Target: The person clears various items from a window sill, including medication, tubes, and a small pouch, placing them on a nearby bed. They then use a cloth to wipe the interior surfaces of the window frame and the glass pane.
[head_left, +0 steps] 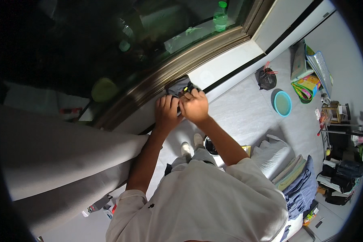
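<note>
Both hands (pixel 182 108) on a small black object (pixel 188 88) beside the window frame (pixel 177 66).

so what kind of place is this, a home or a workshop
Most likely a lived-in room at home, by a large window. A round teal plastic basin and a tied black rubbish bag sit on the grey tiled floor, with folded blue bedding nearby.

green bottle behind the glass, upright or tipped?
Upright. The green bottle stands with its cap at the top, body vertical, on the ledge beyond the window frame.
</note>
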The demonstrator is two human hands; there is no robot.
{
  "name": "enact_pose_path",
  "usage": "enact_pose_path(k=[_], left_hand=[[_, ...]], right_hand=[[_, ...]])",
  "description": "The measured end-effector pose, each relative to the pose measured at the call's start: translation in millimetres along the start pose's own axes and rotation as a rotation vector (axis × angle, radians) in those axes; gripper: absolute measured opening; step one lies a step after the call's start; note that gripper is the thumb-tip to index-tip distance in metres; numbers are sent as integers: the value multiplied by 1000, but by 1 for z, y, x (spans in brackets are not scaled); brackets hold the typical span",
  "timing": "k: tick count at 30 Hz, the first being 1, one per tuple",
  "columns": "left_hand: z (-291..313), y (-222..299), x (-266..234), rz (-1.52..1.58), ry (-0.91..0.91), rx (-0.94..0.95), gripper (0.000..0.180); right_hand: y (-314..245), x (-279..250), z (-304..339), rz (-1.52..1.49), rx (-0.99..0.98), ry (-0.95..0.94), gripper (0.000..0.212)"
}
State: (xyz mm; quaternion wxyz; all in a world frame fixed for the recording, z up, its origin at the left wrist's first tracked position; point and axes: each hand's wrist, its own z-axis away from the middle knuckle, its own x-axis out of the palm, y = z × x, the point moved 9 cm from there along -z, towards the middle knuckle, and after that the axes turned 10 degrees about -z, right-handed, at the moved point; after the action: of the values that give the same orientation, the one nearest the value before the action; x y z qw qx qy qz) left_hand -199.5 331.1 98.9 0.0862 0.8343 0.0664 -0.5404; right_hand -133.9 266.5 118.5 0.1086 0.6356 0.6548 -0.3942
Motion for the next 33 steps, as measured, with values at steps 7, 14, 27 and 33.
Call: enact_pose_path(k=[7,14,27,33], left_hand=[[-22,14,1,-13,23,99,58],[-19,22,15,-14,-30,186,57],[-25,20,15,40,-104,163,59],[-20,16,20,38,-108,131,61]], right_hand=[[281,-119,-14,563,421,-139,34],[289,-100,-3,654,709,-264,33],[246,-101,5,266,460,-81,26],[318,-194,-40,648,291,136,21]])
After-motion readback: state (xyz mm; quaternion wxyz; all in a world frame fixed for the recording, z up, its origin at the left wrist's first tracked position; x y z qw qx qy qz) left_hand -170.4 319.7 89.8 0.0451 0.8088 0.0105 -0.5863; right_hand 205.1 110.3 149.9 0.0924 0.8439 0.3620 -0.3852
